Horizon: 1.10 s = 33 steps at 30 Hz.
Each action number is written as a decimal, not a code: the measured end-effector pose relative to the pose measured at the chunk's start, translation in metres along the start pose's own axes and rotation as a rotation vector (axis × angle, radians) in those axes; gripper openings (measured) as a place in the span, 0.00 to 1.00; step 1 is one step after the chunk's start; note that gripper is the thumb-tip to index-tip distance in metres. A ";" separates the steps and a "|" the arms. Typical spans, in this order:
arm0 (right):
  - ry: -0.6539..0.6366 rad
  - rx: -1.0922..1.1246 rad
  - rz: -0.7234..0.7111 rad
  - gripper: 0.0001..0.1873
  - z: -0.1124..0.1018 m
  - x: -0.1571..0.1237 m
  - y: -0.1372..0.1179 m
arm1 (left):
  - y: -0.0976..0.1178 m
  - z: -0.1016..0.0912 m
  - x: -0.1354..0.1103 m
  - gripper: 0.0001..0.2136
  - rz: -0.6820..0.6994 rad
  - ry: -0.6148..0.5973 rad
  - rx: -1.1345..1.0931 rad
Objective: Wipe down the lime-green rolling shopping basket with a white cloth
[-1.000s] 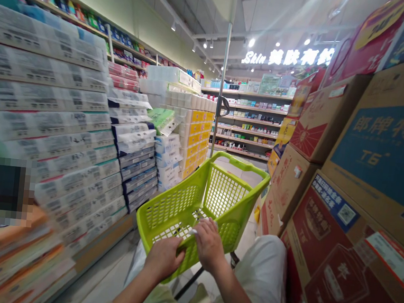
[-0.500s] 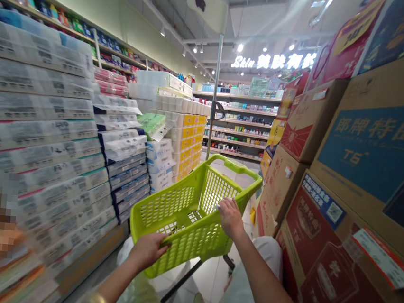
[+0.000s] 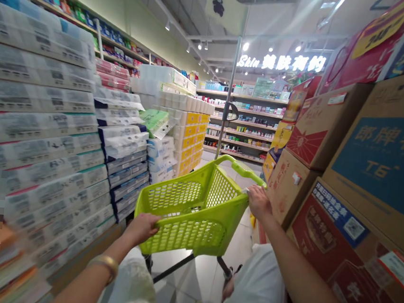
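Observation:
A lime-green plastic shopping cart (image 3: 187, 233) stands slanted across the aisle right in front of my legs. Its basket has a perforated wall, and its handle bar rises at the far right. My left hand (image 3: 142, 229) is closed over the near rim of the basket toward its left end, and a gold bangle sits on that wrist. On the right, my right hand (image 3: 259, 202) grips the cart's upper rim near the handle's lower end; the cart hides some of its fingers.
Tall stacks of wrapped tissue packs (image 3: 39, 93) line the left side. Cardboard boxes (image 3: 376, 158) are piled close on the right. Beyond the cart stands a metal pole (image 3: 230, 92), with stocked shelves (image 3: 251, 123) behind. White tiled floor (image 3: 193, 279) lies under the cart.
The cart has turned, its handle end swinging a little to the right. My right hand has moved right and up along the rim toward the handle; my left hand has shifted slightly left.

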State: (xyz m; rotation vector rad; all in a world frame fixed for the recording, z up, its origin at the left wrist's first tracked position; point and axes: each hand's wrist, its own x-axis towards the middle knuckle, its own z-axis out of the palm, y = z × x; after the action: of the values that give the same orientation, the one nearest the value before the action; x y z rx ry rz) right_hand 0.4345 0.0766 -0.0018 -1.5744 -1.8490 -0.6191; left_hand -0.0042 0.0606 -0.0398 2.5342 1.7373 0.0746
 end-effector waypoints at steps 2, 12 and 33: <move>0.009 -0.009 0.017 0.16 -0.004 0.003 0.006 | -0.006 -0.001 0.004 0.13 -0.027 0.030 0.024; 0.077 -0.073 0.093 0.15 -0.006 -0.002 -0.052 | -0.009 0.028 0.002 0.29 -0.319 0.394 0.117; -0.019 0.107 -0.093 0.13 0.012 -0.042 -0.167 | 0.110 0.042 0.035 0.31 0.128 0.406 -0.210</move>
State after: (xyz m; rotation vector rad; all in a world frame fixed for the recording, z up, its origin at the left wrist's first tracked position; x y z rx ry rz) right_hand 0.2727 0.0267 -0.0335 -1.4370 -1.9451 -0.5378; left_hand 0.1143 0.0522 -0.0722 2.5959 1.5711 0.7839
